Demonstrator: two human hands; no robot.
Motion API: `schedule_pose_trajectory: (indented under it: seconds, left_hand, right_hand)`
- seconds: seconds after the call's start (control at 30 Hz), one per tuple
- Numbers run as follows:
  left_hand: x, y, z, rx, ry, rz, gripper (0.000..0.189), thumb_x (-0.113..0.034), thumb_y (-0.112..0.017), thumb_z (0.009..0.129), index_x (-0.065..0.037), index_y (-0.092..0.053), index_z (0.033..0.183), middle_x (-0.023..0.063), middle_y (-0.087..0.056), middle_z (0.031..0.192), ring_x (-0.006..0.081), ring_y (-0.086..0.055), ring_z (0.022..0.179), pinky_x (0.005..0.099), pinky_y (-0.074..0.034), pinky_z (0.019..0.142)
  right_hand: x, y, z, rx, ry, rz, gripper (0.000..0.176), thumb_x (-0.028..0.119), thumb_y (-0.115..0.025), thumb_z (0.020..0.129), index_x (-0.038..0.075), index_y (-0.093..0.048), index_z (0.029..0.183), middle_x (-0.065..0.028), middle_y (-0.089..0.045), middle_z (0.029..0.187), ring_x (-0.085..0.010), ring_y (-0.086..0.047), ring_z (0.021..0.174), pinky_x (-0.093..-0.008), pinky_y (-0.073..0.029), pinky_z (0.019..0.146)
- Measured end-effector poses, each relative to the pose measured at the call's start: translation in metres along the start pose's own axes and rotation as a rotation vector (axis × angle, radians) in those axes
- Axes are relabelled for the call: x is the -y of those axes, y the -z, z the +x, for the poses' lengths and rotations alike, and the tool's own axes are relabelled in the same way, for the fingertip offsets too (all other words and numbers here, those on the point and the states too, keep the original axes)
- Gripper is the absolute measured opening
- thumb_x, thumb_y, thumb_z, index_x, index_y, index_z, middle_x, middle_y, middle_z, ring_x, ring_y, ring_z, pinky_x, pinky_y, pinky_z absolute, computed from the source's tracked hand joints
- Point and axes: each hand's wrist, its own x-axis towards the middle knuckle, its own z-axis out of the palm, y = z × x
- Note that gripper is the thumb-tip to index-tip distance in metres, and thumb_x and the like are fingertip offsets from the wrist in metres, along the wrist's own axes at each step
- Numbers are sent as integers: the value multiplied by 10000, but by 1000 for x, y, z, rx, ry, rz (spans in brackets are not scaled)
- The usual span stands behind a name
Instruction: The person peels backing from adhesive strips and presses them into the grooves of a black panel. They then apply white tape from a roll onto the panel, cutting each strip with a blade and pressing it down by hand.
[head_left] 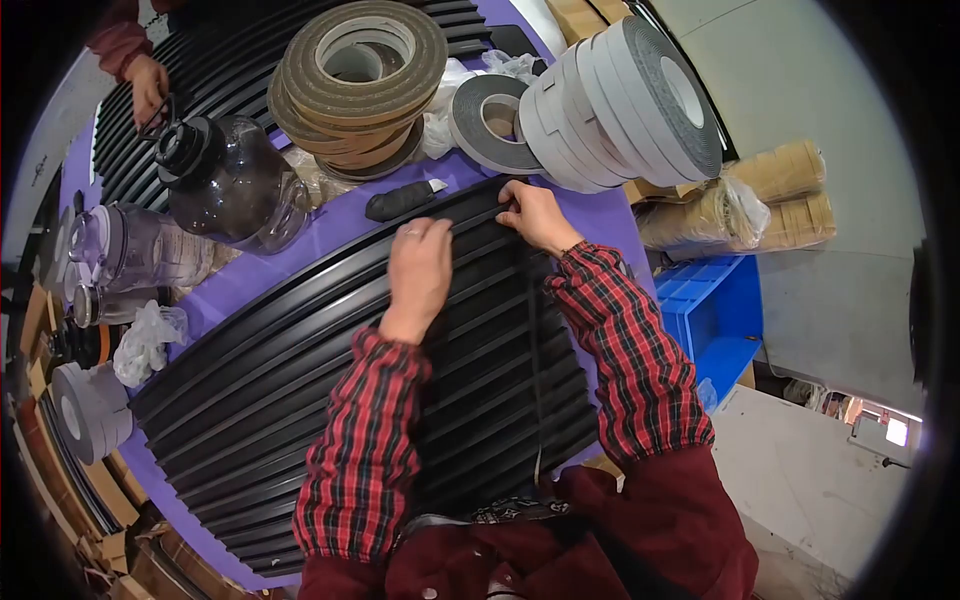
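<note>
Long black ribbed strips (300, 370) lie side by side across the purple table in front of me. My right hand (540, 217) is at the far right end of the farthest strip, thumb and forefinger pinched on its edge. Over the middle of the far strips is my left hand (420, 265), its fingers close together but smeared by motion; whether they hold anything cannot be told. Just beyond it, a black-wrapped tool (398, 201) with a pale tip rests on the purple surface (345, 220). A thin dark band (535, 370) runs across the strips near their right ends.
Brown tape rolls (350, 100) and grey-white foam tape rolls (610, 110) are stacked at the back. A dark jug (235, 180) and clear plastic jar (140, 245) stand left. Across the table, another person's hand (148, 88) is near more black strips. A blue crate (720, 320) sits right.
</note>
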Motion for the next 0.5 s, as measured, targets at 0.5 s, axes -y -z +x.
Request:
schedule_pose_trajectory:
  seconds: [0.5]
  left_hand:
    - [-12,-60,19,128,212,45,110,-162,-612,700,-77,-616,769,62,-560,765,249,-522,767,345,-401,685]
  right_hand:
    - [-30,20,-13,-242,101,-13,108,137,-553,723,49,-522,776,-147,-564,709,-336,-554,682,-435,-426,585]
